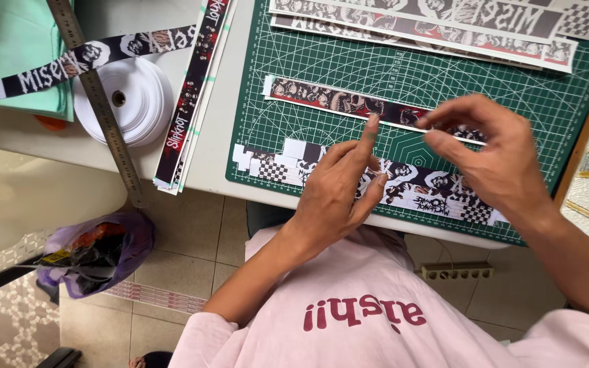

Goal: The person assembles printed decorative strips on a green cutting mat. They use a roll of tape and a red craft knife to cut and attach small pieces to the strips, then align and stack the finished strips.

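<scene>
Here printed strip (349, 103) on mat, touched by both hands (339, 187)

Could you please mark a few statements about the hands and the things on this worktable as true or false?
1. The left hand presses a fingertip on the printed strip with the red edge. True.
2. The cutting mat is blue. False: it is green.
3. The metal ruler lies across a roll of white tape. True.
4. The right hand holds scissors. False: it pinches the strip.
5. A purple bag sits on the table. False: it is on the floor.
</scene>
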